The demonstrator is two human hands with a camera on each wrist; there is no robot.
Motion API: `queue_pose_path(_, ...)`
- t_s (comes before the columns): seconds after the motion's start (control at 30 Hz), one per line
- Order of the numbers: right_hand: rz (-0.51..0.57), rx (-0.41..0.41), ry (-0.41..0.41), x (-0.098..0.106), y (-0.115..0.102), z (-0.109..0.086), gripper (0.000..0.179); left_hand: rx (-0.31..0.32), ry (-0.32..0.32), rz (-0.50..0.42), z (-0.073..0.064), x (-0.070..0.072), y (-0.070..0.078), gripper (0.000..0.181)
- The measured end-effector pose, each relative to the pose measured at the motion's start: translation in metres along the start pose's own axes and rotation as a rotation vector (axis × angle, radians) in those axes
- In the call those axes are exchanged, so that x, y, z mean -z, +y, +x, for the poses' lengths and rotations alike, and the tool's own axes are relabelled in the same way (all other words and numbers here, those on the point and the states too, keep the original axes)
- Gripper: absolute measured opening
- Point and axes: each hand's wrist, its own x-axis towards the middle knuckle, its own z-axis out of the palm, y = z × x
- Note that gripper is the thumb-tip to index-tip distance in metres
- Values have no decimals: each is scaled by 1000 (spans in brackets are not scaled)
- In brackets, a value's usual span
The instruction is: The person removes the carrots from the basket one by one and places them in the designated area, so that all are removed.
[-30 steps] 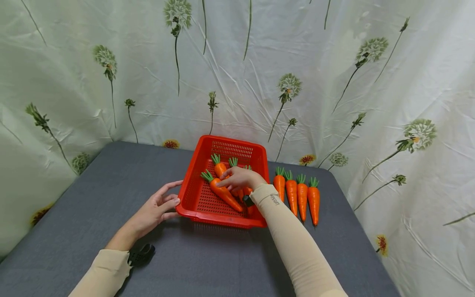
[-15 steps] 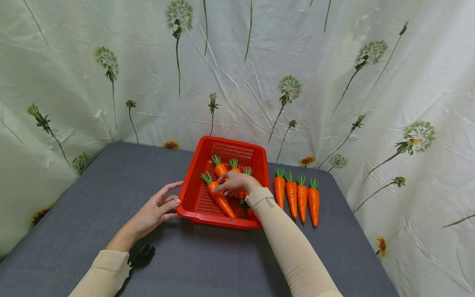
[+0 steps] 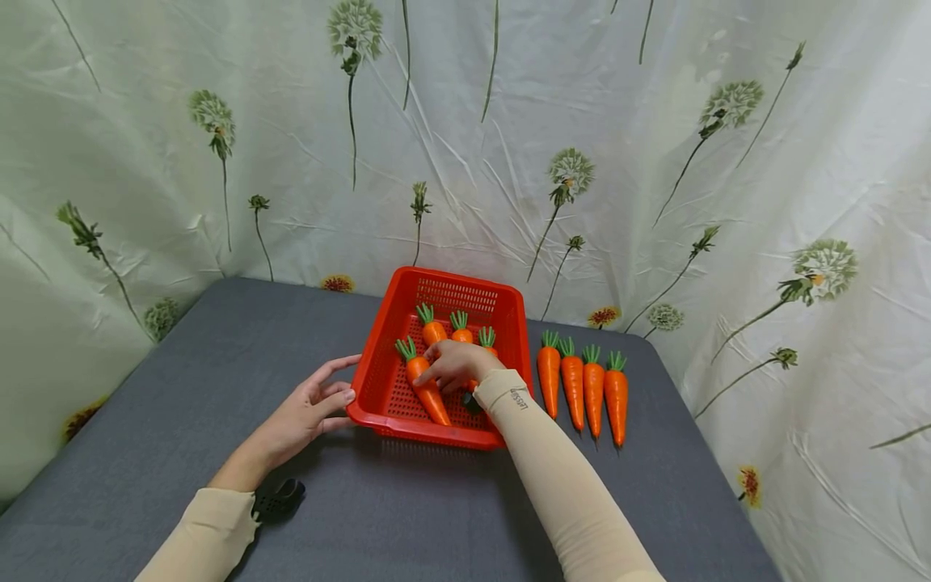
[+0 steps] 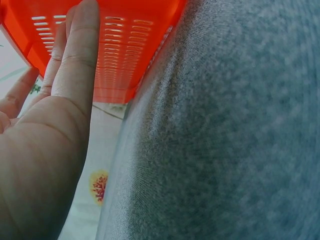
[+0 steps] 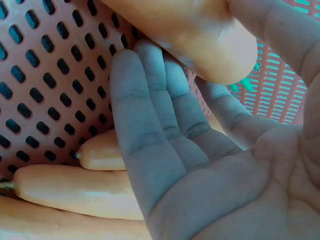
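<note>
A red perforated basket (image 3: 374,364) holds several orange carrots with green tops. My right hand (image 3: 454,365) reaches into it and pinches the leftmost carrot (image 3: 429,396) from its right side; the green top points away from me. In the right wrist view, that carrot (image 5: 200,35) lies between the thumb and the outstretched fingers (image 5: 135,105). Other carrots (image 5: 75,190) lie below, partly hidden by the hand. My left hand (image 3: 309,412) rests at the basket's left corner, thumb tip at the rim. The left wrist view shows its straight fingers (image 4: 77,60) along the basket's slotted wall (image 4: 120,55).
Several carrots (image 3: 572,388) lie side by side on the grey table (image 3: 451,517), right of the basket, tops toward the back. A flower-printed curtain (image 3: 291,145) hangs behind the table. A black wrist device (image 3: 280,501) sits by the left sleeve.
The right hand and its carrot have shifted slightly; the carrot has turned from slanting rightward to nearly straight toward me, its tip swinging left. The left hand and basket have hardly moved.
</note>
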Motion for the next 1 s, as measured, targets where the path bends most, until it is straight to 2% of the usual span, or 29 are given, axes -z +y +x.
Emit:
queue_pose_path(0.53, -35, -2, 9, 2, -1, 0, 54, 5, 15, 16, 0, 0, -1, 65)
queue_pose_path(0.8, -78, 16, 30, 8, -3, -5, 61, -6, 4, 14, 1, 1, -1, 66)
queue_pose_path(0.9, -61, 32, 28, 11, -2, -7, 65, -15, -3, 11, 1, 1, -1, 66)
queue_pose_path(1.0, 10, 45, 38, 16, 2, -9, 66, -14, -7, 7, 0, 1, -1, 66)
